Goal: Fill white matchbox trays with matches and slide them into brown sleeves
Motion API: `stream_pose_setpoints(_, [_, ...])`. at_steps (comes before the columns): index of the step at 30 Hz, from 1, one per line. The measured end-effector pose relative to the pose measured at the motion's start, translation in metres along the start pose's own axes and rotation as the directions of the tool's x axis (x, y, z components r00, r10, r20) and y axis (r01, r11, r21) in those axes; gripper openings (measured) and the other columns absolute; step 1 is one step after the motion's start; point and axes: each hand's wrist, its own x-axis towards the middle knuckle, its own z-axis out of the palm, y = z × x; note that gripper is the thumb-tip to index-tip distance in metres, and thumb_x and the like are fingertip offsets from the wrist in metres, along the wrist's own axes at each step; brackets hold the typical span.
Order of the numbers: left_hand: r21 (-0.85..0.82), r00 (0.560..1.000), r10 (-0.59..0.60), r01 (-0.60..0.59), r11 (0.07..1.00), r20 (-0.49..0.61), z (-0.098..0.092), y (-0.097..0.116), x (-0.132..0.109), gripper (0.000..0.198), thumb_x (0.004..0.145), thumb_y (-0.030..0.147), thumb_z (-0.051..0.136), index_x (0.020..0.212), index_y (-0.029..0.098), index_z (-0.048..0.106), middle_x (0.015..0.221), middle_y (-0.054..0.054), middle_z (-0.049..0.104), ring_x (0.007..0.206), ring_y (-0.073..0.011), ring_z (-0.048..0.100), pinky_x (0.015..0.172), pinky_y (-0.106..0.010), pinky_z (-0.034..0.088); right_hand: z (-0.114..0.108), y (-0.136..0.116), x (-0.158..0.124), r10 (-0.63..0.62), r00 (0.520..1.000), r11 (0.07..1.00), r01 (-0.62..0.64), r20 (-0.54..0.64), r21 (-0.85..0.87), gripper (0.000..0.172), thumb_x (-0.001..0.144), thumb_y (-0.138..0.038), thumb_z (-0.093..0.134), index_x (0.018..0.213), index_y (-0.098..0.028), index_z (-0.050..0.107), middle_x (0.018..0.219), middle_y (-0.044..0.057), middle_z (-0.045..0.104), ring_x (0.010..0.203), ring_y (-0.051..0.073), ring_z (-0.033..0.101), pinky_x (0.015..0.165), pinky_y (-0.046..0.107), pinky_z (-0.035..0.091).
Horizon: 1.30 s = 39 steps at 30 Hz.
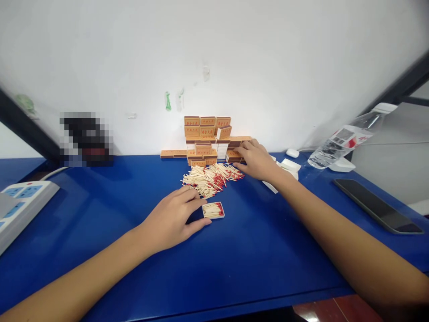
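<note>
My left hand (177, 217) rests on the table with thumb and index finger at the left end of a small white matchbox tray (213, 216), which is filled with red-tipped matches. Just behind the tray spreads a loose pile of matches (209, 179). My right hand (254, 158) reaches to the right end of the stacked matchboxes. Its thumb and index finger are around an orange matchbox (233, 156) there; the other fingers partly hide the boxes behind. More orange matchboxes (207, 132) stand in upright rows against the wall.
White paper pieces (290, 166) lie beside my right wrist. Farther right are a white earphone case (292, 153), a tilted water bottle (346, 134) and a black phone (378, 205). A power strip (36, 210) sits at the left edge, near a blurred dark object (89, 138).
</note>
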Motion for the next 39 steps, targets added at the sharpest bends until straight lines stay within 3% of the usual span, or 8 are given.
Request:
stream_pose_setpoints(5, [0.001,1.000,0.003,-0.003,1.000,0.010,0.001,0.001,0.000,0.035,0.101,0.043,0.064,0.123,0.016,0.072,0.104,-0.010,0.068,0.100,-0.0271,0.064,0.092,-0.048,0.058,0.000,0.006,-0.001,0.017,1.000,1.000,-0.017,-0.009,-0.007,0.034,0.094,-0.044,0.067,0.116,-0.018,0.066,0.121,0.020,0.063,0.118,0.042,0.049,0.092,0.054,0.045])
stream_pose_setpoints(11, [-0.006,1.000,0.015,-0.015,1.000,-0.013,0.000,0.001,0.000,0.036,0.101,0.041,0.064,0.127,0.016,0.070,0.109,-0.011,0.070,0.104,-0.0272,0.065,0.096,-0.048,0.058,0.001,0.009,0.001,0.033,0.999,0.993,-0.033,-0.002,0.111,0.030,0.090,-0.037,0.074,0.111,-0.021,0.062,0.114,0.015,0.069,0.115,0.038,0.051,0.091,0.048,0.044])
stream_pose_setpoints(17, [-0.020,0.999,0.008,-0.009,1.000,-0.049,-0.003,0.003,-0.001,0.052,0.101,0.044,0.064,0.147,0.020,0.057,0.127,-0.013,0.066,0.117,-0.0285,0.063,0.102,-0.049,0.056,-0.018,0.006,-0.006,0.027,0.989,0.975,0.006,-0.146,0.221,0.033,0.091,-0.037,0.073,0.118,-0.022,0.061,0.116,0.013,0.068,0.113,0.035,0.053,0.095,0.048,0.045])
stream_pose_setpoints(23, [-0.039,0.996,0.087,-0.087,0.995,-0.005,-0.006,0.005,-0.001,0.036,0.100,0.045,0.065,0.130,0.025,0.070,0.130,-0.013,0.063,0.120,-0.0295,0.061,0.102,-0.051,0.056,-0.058,-0.029,-0.030,-0.001,0.974,0.921,0.089,-0.226,0.380,0.035,0.095,-0.044,0.071,0.120,-0.022,0.061,0.120,0.012,0.067,0.114,0.033,0.056,0.097,0.049,0.047])
stream_pose_setpoints(27, [-0.023,0.983,0.072,-0.077,0.997,-0.171,-0.008,0.006,0.001,0.038,0.102,0.034,0.065,0.137,0.021,0.062,0.127,-0.012,0.067,0.118,-0.0263,0.062,0.104,-0.047,0.054,-0.069,-0.056,-0.038,-0.094,0.977,0.887,0.170,-0.193,0.430,0.034,0.095,-0.040,0.073,0.122,-0.024,0.060,0.117,0.010,0.067,0.112,0.031,0.058,0.094,0.047,0.049])
stream_pose_setpoints(31, [-0.018,0.947,-0.043,0.040,0.999,-0.318,-0.014,0.008,0.005,0.046,0.097,0.038,0.071,0.138,0.021,0.057,0.125,-0.011,0.069,0.113,-0.0267,0.063,0.099,-0.045,0.054,-0.071,-0.084,-0.045,-0.233,0.965,0.848,0.260,-0.116,0.462,0.047,0.093,-0.040,0.077,0.130,-0.023,0.056,0.117,0.010,0.067,0.108,0.029,0.060,0.090,0.043,0.049])
stream_pose_setpoints(36, [-0.076,0.968,-0.016,-0.004,0.997,-0.252,-0.015,0.006,0.005,0.047,0.096,0.039,0.074,0.136,0.020,0.060,0.120,-0.008,0.072,0.105,-0.0230,0.064,0.094,-0.039,0.054,-0.077,-0.112,-0.053,-0.366,0.924,0.793,0.371,-0.110,0.483,0.035,0.098,-0.033,0.071,0.127,-0.020,0.055,0.120,0.011,0.069,0.113,0.027,0.060,0.096,0.041,0.047])
stream_pose_setpoints(39, [-0.109,0.971,-0.023,-0.003,0.994,-0.236,-0.014,0.002,0.005,0.035,0.097,0.037,0.072,0.128,0.020,0.067,0.113,-0.007,0.074,0.100,-0.0214,0.064,0.090,-0.037,0.053,-0.078,-0.111,-0.056,-0.309,0.949,0.787,0.292,-0.062,0.543,0.047,0.093,-0.042,0.077,0.129,-0.020,0.055,0.124,0.012,0.068,0.116,0.028,0.059,0.097,0.041,0.047])
